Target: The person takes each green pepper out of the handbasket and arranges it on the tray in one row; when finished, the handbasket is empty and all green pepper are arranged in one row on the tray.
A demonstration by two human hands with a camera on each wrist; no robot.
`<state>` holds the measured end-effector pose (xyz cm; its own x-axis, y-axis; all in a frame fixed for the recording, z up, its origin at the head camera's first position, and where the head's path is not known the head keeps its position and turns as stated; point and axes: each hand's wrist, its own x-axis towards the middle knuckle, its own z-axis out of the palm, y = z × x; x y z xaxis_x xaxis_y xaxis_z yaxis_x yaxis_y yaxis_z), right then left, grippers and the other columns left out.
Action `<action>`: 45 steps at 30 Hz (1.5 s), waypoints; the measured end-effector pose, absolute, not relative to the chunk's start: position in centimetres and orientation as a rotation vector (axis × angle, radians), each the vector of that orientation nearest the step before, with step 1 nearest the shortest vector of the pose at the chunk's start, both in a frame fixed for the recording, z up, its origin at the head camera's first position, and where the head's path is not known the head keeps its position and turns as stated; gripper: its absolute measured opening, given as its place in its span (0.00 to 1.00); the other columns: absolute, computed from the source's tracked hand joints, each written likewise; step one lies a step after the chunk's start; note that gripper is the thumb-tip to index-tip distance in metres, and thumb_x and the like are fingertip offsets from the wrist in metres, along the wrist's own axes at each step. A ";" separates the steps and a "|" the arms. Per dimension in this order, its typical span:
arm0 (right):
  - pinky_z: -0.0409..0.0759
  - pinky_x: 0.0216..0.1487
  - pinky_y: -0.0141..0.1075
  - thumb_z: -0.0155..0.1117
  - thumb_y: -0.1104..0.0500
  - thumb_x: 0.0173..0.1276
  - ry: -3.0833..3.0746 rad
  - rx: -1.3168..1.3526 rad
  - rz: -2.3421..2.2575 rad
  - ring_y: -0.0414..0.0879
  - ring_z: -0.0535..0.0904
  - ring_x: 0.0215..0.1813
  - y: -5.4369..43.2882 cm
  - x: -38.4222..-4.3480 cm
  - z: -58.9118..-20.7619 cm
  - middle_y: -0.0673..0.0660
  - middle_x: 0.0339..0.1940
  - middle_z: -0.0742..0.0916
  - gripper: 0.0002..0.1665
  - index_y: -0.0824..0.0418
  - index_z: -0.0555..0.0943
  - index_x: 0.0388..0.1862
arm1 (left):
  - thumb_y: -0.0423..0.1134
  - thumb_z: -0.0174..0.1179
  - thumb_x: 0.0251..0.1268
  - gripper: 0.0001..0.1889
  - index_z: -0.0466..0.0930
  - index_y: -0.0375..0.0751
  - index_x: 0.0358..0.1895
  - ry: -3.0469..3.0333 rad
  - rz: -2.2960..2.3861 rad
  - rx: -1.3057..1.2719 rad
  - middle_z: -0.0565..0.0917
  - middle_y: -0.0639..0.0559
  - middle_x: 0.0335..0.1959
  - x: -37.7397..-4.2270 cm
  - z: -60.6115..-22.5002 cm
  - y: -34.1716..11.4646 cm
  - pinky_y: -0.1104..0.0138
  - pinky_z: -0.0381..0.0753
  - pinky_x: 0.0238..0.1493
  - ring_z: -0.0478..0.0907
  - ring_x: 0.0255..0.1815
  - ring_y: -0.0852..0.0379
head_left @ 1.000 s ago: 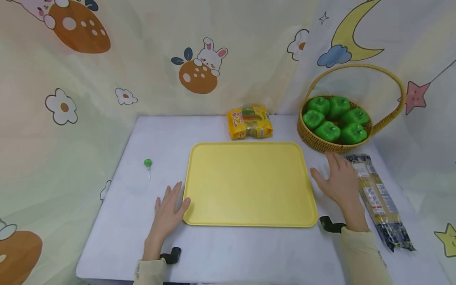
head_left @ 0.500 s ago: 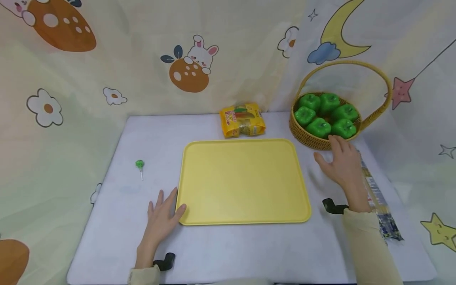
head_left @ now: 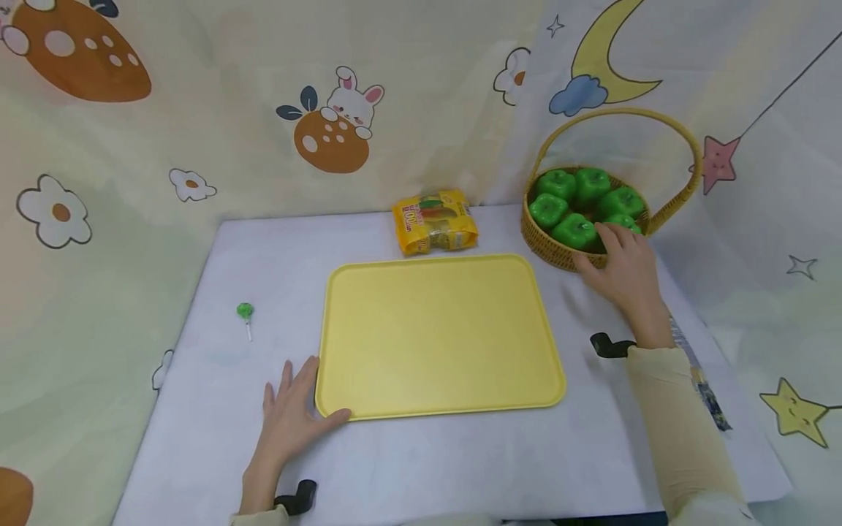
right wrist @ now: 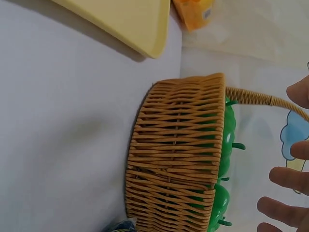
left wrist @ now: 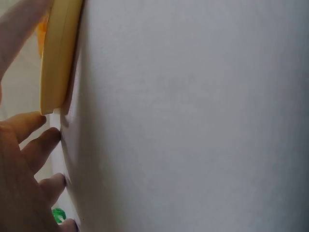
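Observation:
A yellow rectangular tray lies on the white table. At its near left corner my left hand is spread, with the thumb along the front edge and a fingertip right at the left edge. The left wrist view shows a finger against the tray's corner. My right hand reaches over the near rim of a wicker basket of green bell peppers, covering part of one. In the right wrist view its fingers are apart from the peppers, above the rim, holding nothing.
The basket's tall hoop handle arches over it. A yellow packaged snack sits behind the tray, and a green lollipop lies at left. Under my right forearm, a long pack of what looks like dry noodles is mostly hidden.
My right hand has moved forward from beside the noodle pack to over the basket. My left thumb has slid to the tray's front edge. The head view has turned slightly right.

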<state>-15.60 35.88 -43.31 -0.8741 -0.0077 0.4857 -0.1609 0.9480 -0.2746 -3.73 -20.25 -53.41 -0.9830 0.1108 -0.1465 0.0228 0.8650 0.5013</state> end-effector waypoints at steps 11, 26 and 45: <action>0.62 0.65 0.72 0.53 0.38 0.71 -2.868 -0.039 0.502 0.78 0.64 0.69 37.1 -18.6 -43.4 0.75 0.72 0.71 0.44 0.65 0.64 0.75 | 0.77 0.72 0.31 0.69 0.53 0.49 0.81 2.858 0.775 0.120 0.59 0.41 0.81 -3.2 -53.3 -21.3 0.26 0.33 0.74 0.41 0.84 0.31; 0.51 0.67 0.76 0.48 0.30 0.71 -3.029 -0.076 0.498 0.79 0.56 0.73 37.5 -21.9 -42.4 0.78 0.74 0.66 0.50 0.61 0.58 0.79 | 0.79 0.71 0.29 0.69 0.55 0.53 0.80 2.850 0.795 0.093 0.59 0.43 0.82 -3.2 -53.5 -20.9 0.28 0.32 0.75 0.40 0.84 0.33; 0.45 0.67 0.78 0.44 0.22 0.68 -3.203 -0.077 0.374 0.81 0.56 0.70 38.1 -23.6 -43.3 0.81 0.73 0.66 0.56 0.64 0.61 0.77 | 0.79 0.71 0.29 0.68 0.56 0.52 0.80 2.858 0.782 0.092 0.59 0.44 0.82 -3.1 -53.5 -20.7 0.30 0.33 0.76 0.41 0.84 0.33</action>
